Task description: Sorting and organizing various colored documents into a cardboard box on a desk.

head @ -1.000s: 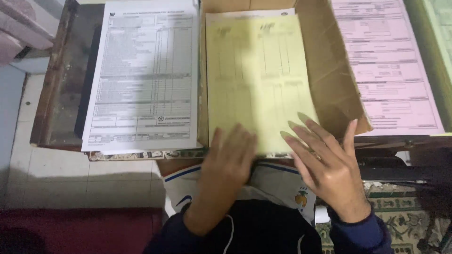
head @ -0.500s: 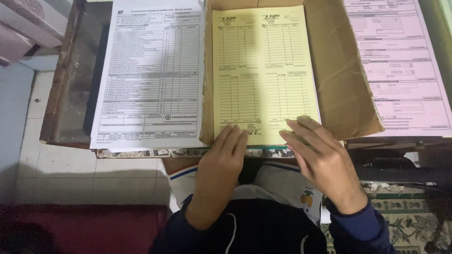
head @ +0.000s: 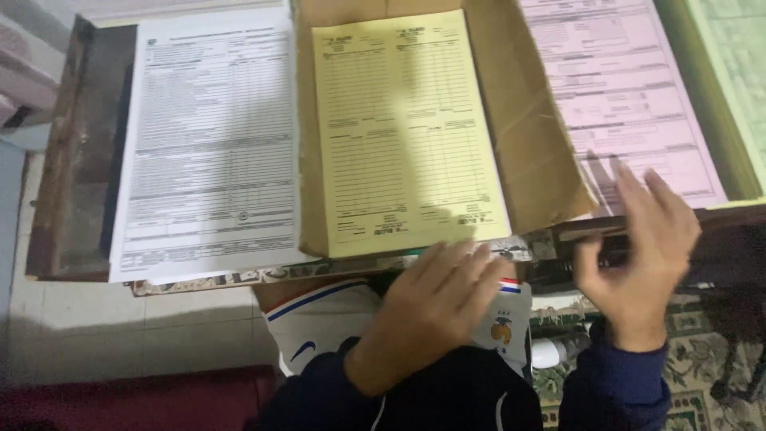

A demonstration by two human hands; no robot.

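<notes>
Left hand (head: 435, 299): lower centre of frame, fingers together and loosely flat, tips at the bottom edge of the yellow form; holds nothing.
Right hand (head: 638, 239): lower right, blurred, fingers spread and lifted, empty, hovering over the near corner of the pink form.
Yellow form (head: 407, 132): centre, top sheet of a stack lying flat in an open brown cardboard box (head: 535, 144).
Handling, as judged: thin paper, light, limp, creases easily; sheets likely slide on each other. Best taken by the free bottom edge or a lower corner, peeled up singly.
White form (head: 207, 140): upper left, a printed grid sheet, lying on a dark wooden tray (head: 76, 160).
Pink form (head: 630, 104): upper right, same ruled layout.
Green sheet (head: 738, 72): far right edge, mostly cut off.
Floor: patterned rug (head: 702, 375) lower right.
</notes>
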